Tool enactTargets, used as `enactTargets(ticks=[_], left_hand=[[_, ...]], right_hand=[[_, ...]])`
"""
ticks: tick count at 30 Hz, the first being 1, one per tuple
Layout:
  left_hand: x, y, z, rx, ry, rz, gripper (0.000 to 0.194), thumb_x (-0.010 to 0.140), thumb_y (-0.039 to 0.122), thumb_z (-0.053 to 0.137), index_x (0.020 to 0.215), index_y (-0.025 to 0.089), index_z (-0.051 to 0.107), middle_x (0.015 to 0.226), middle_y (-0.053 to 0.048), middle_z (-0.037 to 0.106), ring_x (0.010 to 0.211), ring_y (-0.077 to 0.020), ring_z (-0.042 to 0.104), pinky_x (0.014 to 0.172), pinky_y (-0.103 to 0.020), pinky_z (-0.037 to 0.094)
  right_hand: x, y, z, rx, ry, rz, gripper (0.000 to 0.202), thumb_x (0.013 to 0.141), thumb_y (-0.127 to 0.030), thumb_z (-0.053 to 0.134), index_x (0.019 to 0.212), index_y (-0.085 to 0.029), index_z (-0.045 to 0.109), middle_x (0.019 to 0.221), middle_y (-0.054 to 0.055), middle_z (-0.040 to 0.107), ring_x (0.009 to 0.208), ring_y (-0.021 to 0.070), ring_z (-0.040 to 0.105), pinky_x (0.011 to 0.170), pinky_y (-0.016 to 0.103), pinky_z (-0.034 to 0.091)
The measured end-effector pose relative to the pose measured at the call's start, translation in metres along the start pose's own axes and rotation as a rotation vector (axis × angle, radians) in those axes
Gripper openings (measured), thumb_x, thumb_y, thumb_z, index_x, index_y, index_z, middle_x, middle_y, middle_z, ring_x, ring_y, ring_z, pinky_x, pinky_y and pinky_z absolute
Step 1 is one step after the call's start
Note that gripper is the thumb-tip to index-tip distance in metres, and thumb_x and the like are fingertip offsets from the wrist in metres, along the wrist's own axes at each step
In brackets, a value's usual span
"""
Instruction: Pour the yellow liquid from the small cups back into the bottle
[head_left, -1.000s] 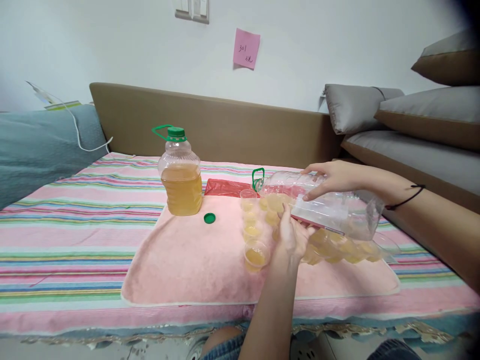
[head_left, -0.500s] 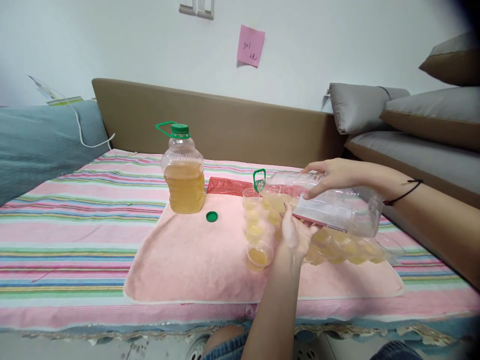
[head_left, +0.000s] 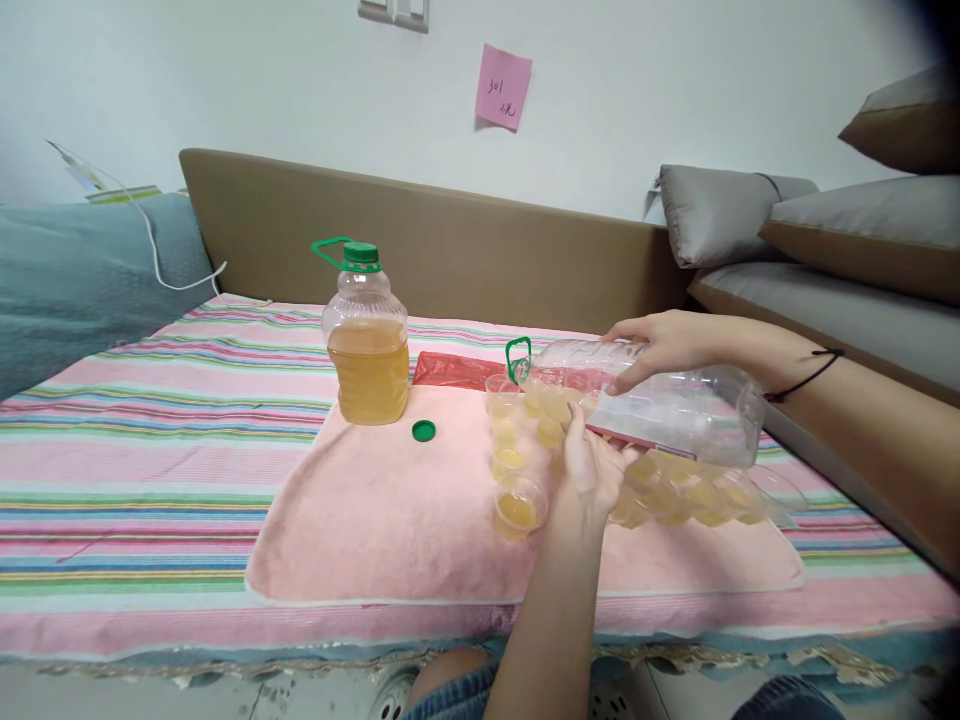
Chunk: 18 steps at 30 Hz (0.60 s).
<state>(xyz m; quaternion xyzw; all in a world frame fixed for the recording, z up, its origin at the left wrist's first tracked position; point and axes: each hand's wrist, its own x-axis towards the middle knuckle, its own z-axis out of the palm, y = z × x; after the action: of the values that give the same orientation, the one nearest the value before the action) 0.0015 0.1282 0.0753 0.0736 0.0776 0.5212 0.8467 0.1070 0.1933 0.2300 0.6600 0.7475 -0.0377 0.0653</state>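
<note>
The big clear bottle (head_left: 654,408) lies tipped: the left hand (head_left: 596,468) holds the bottle from below, the right hand (head_left: 664,345) grips its top side.

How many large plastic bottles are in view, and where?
2: the upright bottle stands at the back left of the pink mat; the tilted bottle is held in the left hand and right hand above cups. No others show.

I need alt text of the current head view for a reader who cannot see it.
The left hand, below, and right hand, above, hold a clear plastic bottle tilted nearly flat over clear plastic cups of yellow liquid on a pink mat. Leftward, a green-capped clear jug of amber liquid stands upright.
</note>
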Motion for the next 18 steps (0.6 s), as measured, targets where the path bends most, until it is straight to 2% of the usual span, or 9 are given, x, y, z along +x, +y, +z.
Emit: enactTargets(ticks=[9, 13, 18], left_hand=[[-0.003, 0.002, 0.004, -0.019, 0.008, 0.001, 0.053, 0.101, 0.049, 0.034, 0.126, 0.013, 0.063, 0.121, -0.018, 0.07, 0.101, -0.025, 0.07, 0.075, -0.034, 0.058], [-0.004, 0.003, 0.006, -0.019, 0.015, -0.004, 0.053, 0.101, 0.049, 0.033, 0.128, 0.013, 0.062, 0.123, -0.019, 0.069, 0.103, -0.0255, 0.069, 0.078, -0.035, 0.059], [-0.004, 0.003, 0.005, -0.028, 0.005, -0.001, 0.053, 0.1, 0.049, 0.035, 0.132, 0.014, 0.06, 0.128, -0.02, 0.067, 0.111, -0.028, 0.067, 0.085, -0.04, 0.059]], right_hand=[[0.005, 0.006, 0.0, -0.025, -0.008, -0.033, 0.094, 0.056, -0.071, 0.076, 0.136, -0.025, 0.059, 0.133, 0.01, 0.063, 0.12, 0.0387, 0.059, 0.099, 0.048, 0.051], [0.009, 0.012, 0.001, -0.014, 0.012, -0.061, 0.093, 0.055, -0.072, 0.076, 0.135, -0.028, 0.06, 0.13, 0.009, 0.065, 0.118, 0.0398, 0.06, 0.096, 0.049, 0.053], [0.008, 0.01, 0.0, -0.024, 0.004, -0.056, 0.095, 0.056, -0.071, 0.076, 0.137, -0.025, 0.059, 0.133, 0.01, 0.063, 0.12, 0.0392, 0.059, 0.098, 0.047, 0.052]])
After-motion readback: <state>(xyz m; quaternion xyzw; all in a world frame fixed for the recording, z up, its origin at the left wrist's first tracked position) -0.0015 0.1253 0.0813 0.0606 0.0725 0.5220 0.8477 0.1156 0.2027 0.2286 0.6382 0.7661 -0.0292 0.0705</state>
